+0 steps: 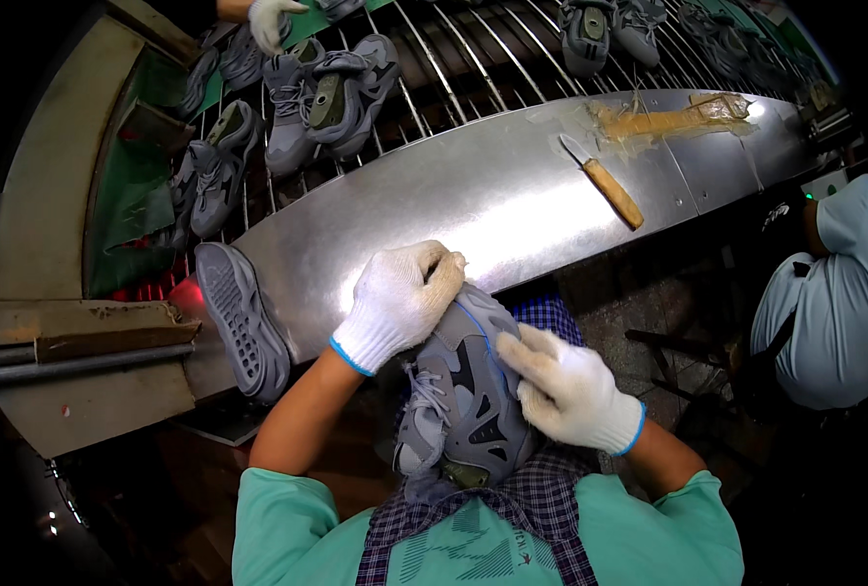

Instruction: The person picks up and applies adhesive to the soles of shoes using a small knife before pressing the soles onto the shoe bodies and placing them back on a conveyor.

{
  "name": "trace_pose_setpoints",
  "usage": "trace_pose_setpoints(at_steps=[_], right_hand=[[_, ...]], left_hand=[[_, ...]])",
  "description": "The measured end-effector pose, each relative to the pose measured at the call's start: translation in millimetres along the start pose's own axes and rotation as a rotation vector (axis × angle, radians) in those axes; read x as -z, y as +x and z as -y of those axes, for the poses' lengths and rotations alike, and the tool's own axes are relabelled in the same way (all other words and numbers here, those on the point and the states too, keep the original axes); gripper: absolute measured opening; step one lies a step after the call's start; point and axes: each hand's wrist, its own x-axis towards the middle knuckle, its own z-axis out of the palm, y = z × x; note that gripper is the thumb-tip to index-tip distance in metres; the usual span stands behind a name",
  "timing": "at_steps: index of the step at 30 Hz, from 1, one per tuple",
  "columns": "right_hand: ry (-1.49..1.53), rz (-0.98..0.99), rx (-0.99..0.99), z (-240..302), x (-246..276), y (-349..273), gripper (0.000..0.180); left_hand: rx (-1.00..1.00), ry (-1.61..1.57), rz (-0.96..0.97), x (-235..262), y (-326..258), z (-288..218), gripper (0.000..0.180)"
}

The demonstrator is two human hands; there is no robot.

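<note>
A grey sneaker [473, 400] with pale laces and black inserts rests in my lap, its toe pointing away from me. An olive-green block shows at its opening, and a blue line runs along the upper near the toe. My left hand [404, 293], in a white knit glove, is closed at the left of the toe, its fingers curled and partly hidden. On the right side of the shoe, my right hand [571, 391], gloved alike, has its fingers closed against the edge. A separate grey sole [243, 322] leans at the left end of the metal ledge, tread toward me.
A knife with a wooden handle [613, 193] lies on the metal ledge [375, 215] ahead. Brown tape [673, 119] covers part of it. Beyond is a rack of metal rods [453, 59] bearing several grey sneakers. Another person's gloved hand [270, 24] reaches in at the far left; a person [815, 303] sits at right.
</note>
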Motion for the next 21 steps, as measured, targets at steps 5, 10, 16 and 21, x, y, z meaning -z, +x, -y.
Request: trace_pose_setpoints(at_steps=[5, 10, 16, 21], right_hand=[[-0.294, 0.192, 0.026, 15, 24, 22, 0.055], [0.067, 0.04, -0.016, -9, 26, 47, 0.054], [0.178, 0.124, -0.041, 20, 18, 113, 0.06], [0.415, 0.297, 0.033, 18, 17, 65, 0.062]], left_hand=[[-0.087, -0.327, -0.325, -22, -2, 23, 0.04], [0.132, -1.012, -0.47, -47, -22, 48, 0.049], [-0.159, -0.978, -0.411, -34, -53, 3, 0.049], [-0.133, -1.061, -0.494, -20, -89, 2, 0.047]])
